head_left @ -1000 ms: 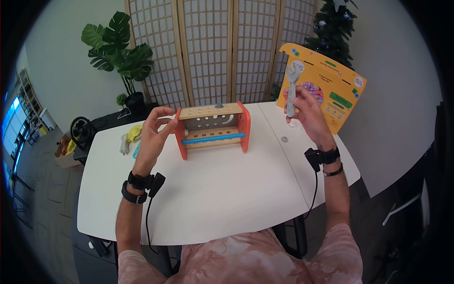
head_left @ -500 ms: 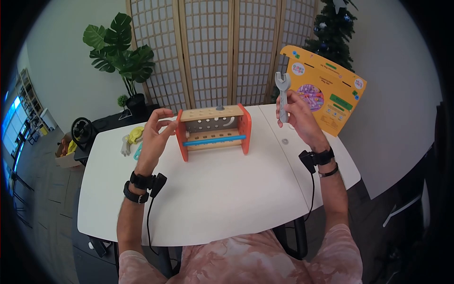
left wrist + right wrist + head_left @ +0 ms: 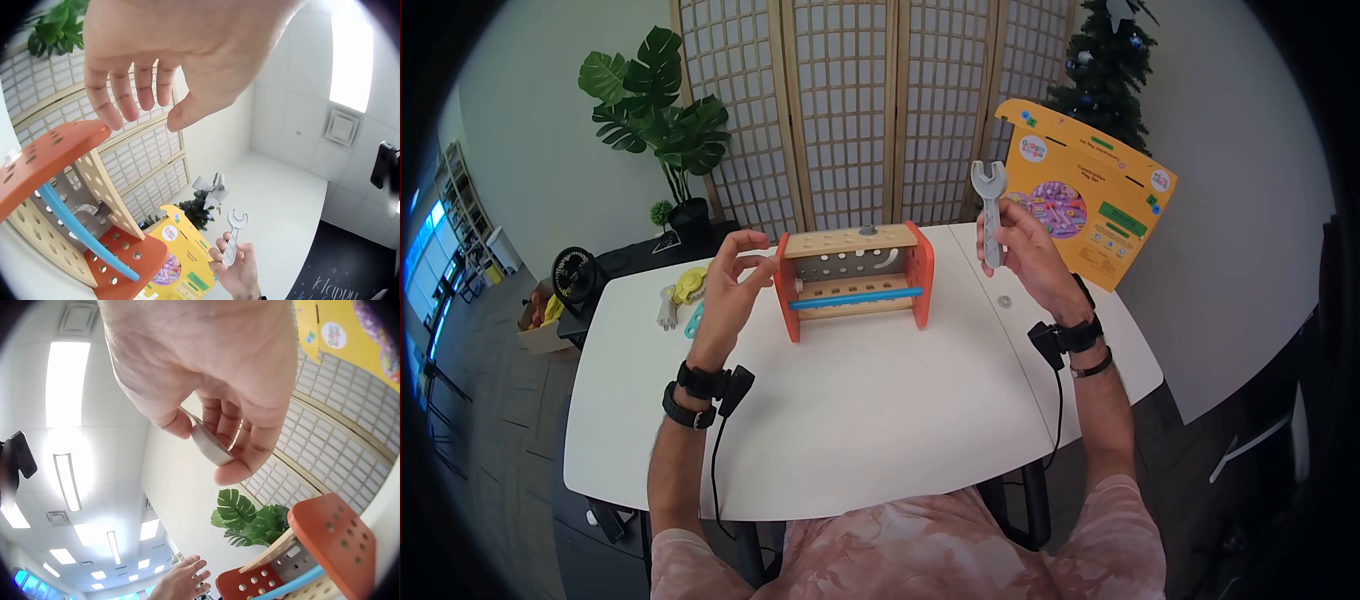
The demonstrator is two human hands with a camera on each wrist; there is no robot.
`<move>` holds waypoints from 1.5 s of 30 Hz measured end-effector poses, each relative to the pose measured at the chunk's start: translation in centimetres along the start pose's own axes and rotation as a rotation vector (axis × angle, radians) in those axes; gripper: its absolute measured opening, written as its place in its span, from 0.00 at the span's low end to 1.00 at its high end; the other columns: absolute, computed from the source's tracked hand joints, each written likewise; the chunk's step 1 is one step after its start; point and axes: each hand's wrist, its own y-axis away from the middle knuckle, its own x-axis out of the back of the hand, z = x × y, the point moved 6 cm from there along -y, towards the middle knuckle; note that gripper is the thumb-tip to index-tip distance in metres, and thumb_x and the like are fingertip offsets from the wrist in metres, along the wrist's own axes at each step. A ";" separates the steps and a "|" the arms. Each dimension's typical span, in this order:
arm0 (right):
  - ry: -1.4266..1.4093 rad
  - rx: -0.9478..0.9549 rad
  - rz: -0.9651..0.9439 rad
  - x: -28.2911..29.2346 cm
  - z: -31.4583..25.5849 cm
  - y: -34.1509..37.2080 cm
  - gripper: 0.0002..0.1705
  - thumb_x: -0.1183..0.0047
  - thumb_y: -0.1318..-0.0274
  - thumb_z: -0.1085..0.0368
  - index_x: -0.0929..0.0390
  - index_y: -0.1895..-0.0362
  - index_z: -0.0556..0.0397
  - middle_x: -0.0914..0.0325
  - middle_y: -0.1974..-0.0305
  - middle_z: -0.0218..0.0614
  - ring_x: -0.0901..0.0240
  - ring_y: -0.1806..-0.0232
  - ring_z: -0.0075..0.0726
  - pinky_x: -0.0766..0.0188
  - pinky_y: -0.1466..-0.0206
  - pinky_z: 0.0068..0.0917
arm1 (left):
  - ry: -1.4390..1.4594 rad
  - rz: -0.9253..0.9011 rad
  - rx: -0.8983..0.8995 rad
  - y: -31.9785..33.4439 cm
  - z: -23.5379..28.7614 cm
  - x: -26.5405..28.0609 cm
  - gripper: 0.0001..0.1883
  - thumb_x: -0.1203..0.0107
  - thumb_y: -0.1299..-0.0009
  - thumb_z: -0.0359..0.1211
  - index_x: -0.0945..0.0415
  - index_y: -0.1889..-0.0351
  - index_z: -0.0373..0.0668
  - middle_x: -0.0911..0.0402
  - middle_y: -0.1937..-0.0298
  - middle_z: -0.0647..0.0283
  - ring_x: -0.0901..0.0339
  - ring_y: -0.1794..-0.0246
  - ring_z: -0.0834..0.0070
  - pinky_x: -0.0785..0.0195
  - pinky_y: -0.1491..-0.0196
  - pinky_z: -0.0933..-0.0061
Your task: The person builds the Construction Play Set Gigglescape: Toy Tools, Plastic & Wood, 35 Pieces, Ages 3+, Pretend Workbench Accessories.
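Note:
My right hand (image 3: 1035, 262) grips a grey toy wrench (image 3: 991, 205) by its handle, with the open-ended head pointing up. In the right wrist view, thumb and fingers pinch the wrench (image 3: 209, 444) seen nearly end-on. A wooden toy workbench (image 3: 850, 240) with orange side panels, rows of holes and a blue rod (image 3: 855, 298) stands on the white table. My left hand (image 3: 730, 290) is beside the workbench's left panel, fingers loosely bent and holding nothing. In the left wrist view, its fingertips are close over the orange panel (image 3: 56, 153). A grey piece (image 3: 867, 230) sits on the workbench top.
A small grey ring-shaped piece (image 3: 1004, 301) lies on the white table (image 3: 880, 410) at right. Behind it stands a yellow box (image 3: 1090, 200). Yellow, teal and pale toy pieces (image 3: 688, 287) lie at the left. A folding screen (image 3: 840, 110) is beyond the table.
My right hand has moved left and slightly down with the wrench, turning the open end more toward view. The left hand has stayed almost still beside the workbench.

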 end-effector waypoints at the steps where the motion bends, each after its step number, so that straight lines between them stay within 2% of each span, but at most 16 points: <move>1: 0.000 0.001 0.000 0.0 0.1 -0.1 0.13 0.56 0.23 0.68 0.27 0.40 0.54 0.22 0.55 0.32 0.21 0.57 0.25 0.20 0.58 0.30 | -0.003 -0.002 0.009 0.0 -0.1 0.0 0.19 0.37 0.20 0.35 0.26 0.35 0.43 0.23 0.36 0.62 0.21 0.41 0.77 0.23 0.43 0.70; 9: -0.085 -0.061 -0.013 -1.0 0.9 -0.6 0.10 0.61 0.24 0.67 0.31 0.46 0.52 0.32 0.63 0.27 0.31 0.66 0.20 0.28 0.65 0.25 | -0.064 0.035 0.123 -0.4 -1.9 0.1 0.20 0.39 0.18 0.39 0.26 0.34 0.44 0.23 0.35 0.62 0.21 0.40 0.75 0.23 0.41 0.69; 13: -0.107 -0.128 -0.003 -1.9 2.1 -1.2 0.10 0.62 0.24 0.65 0.31 0.47 0.52 0.32 0.63 0.26 0.34 0.68 0.19 0.32 0.68 0.24 | -0.061 0.032 0.202 -0.7 -3.3 -0.2 0.24 0.44 0.15 0.48 0.28 0.31 0.42 0.24 0.33 0.60 0.22 0.35 0.70 0.23 0.36 0.65; 15: -0.023 -0.185 -0.008 -2.2 3.3 -1.6 0.12 0.65 0.24 0.65 0.30 0.46 0.50 0.34 0.62 0.26 0.37 0.65 0.20 0.35 0.64 0.23 | -0.039 0.029 0.210 -0.9 -3.7 -0.3 0.26 0.45 0.14 0.51 0.28 0.30 0.41 0.24 0.32 0.60 0.22 0.33 0.69 0.23 0.34 0.63; 19: 0.215 -0.128 0.059 -1.2 4.9 -2.8 0.13 0.64 0.23 0.61 0.28 0.47 0.50 0.34 0.62 0.24 0.39 0.64 0.19 0.35 0.61 0.23 | -0.029 -0.011 0.261 -1.4 -4.1 -0.9 0.30 0.48 0.14 0.55 0.29 0.27 0.41 0.24 0.31 0.60 0.24 0.31 0.69 0.25 0.32 0.59; 21: 0.404 -0.194 0.224 1.2 6.7 -3.4 0.17 0.63 0.20 0.58 0.25 0.45 0.54 0.31 0.60 0.29 0.33 0.58 0.24 0.31 0.54 0.29 | -0.026 -0.018 0.284 -1.4 -4.6 -1.0 0.31 0.48 0.14 0.56 0.29 0.26 0.43 0.24 0.31 0.60 0.25 0.30 0.70 0.25 0.32 0.59; 22: 0.405 -0.194 0.225 2.3 8.1 -3.9 0.17 0.63 0.20 0.58 0.25 0.45 0.54 0.31 0.60 0.29 0.33 0.58 0.24 0.31 0.54 0.29 | -0.038 -0.024 0.310 -1.4 -4.8 -1.0 0.30 0.48 0.14 0.56 0.29 0.26 0.44 0.23 0.31 0.61 0.25 0.30 0.70 0.26 0.32 0.58; 24: 0.517 -0.203 0.284 6.1 12.4 -5.0 0.17 0.56 0.22 0.57 0.25 0.44 0.56 0.24 0.54 0.39 0.26 0.51 0.40 0.28 0.47 0.39 | -0.047 -0.031 0.336 -1.5 -5.5 -1.0 0.30 0.48 0.15 0.57 0.29 0.26 0.46 0.23 0.31 0.62 0.26 0.29 0.70 0.27 0.32 0.58; 25: 0.519 -0.203 0.282 8.6 16.0 -5.5 0.17 0.56 0.22 0.57 0.25 0.44 0.56 0.24 0.54 0.39 0.26 0.51 0.40 0.28 0.47 0.39 | -0.049 -0.038 0.321 -1.6 -5.9 -1.0 0.31 0.48 0.14 0.56 0.30 0.25 0.44 0.22 0.32 0.60 0.23 0.32 0.69 0.26 0.33 0.58; 27: 0.902 -0.248 0.314 13.2 21.6 -6.6 0.18 0.49 0.29 0.59 0.21 0.43 0.56 0.21 0.46 0.51 0.24 0.42 0.56 0.26 0.40 0.48 | -0.049 -0.036 0.306 -1.6 -6.1 -0.9 0.31 0.48 0.14 0.54 0.32 0.25 0.42 0.22 0.34 0.57 0.20 0.35 0.68 0.25 0.34 0.58; 28: 0.903 -0.245 0.310 12.8 21.3 -6.3 0.18 0.49 0.29 0.59 0.21 0.43 0.56 0.21 0.46 0.51 0.24 0.42 0.56 0.26 0.40 0.48 | -0.007 -0.050 0.334 -1.5 -6.2 -1.0 0.30 0.48 0.15 0.55 0.30 0.26 0.45 0.22 0.33 0.60 0.23 0.32 0.69 0.27 0.33 0.57; 30: 1.282 -0.321 0.355 12.0 20.1 -4.4 0.18 0.43 0.38 0.63 0.15 0.47 0.56 0.19 0.45 0.56 0.23 0.41 0.63 0.25 0.38 0.53 | 0.034 -0.066 0.365 -1.5 -6.1 -1.1 0.28 0.49 0.15 0.55 0.28 0.27 0.48 0.22 0.32 0.62 0.26 0.29 0.70 0.29 0.31 0.57; 34: 1.255 -0.303 0.351 12.8 21.3 -3.9 0.16 0.40 0.44 0.67 0.11 0.51 0.55 0.16 0.45 0.53 0.21 0.40 0.63 0.23 0.39 0.56 | 0.022 -0.069 0.412 -1.4 -6.0 -1.4 0.28 0.50 0.15 0.53 0.28 0.27 0.46 0.20 0.34 0.61 0.24 0.31 0.69 0.29 0.31 0.56; 40: 1.214 -0.392 0.289 12.2 21.1 -3.6 0.15 0.37 0.48 0.69 0.09 0.54 0.54 0.12 0.48 0.46 0.17 0.40 0.59 0.20 0.41 0.49 | 0.023 -0.147 0.471 -1.5 -6.5 -1.5 0.31 0.56 0.16 0.56 0.26 0.28 0.45 0.18 0.36 0.59 0.22 0.33 0.66 0.30 0.30 0.53; 43: 1.315 -0.257 0.340 10.9 19.4 -3.6 0.16 0.31 0.49 0.64 0.09 0.54 0.55 0.11 0.51 0.47 0.15 0.46 0.59 0.19 0.43 0.45 | 0.006 -0.162 0.506 -1.1 -6.4 -1.7 0.34 0.57 0.18 0.60 0.25 0.29 0.45 0.18 0.36 0.58 0.22 0.33 0.64 0.30 0.30 0.49; 45: 1.196 -0.113 0.280 10.1 19.2 -5.0 0.22 0.26 0.46 0.55 0.09 0.50 0.53 0.11 0.50 0.47 0.12 0.52 0.52 0.18 0.47 0.45 | -0.004 -0.150 0.536 -1.0 -6.8 -1.7 0.35 0.57 0.19 0.61 0.24 0.30 0.45 0.18 0.36 0.58 0.22 0.33 0.64 0.30 0.31 0.47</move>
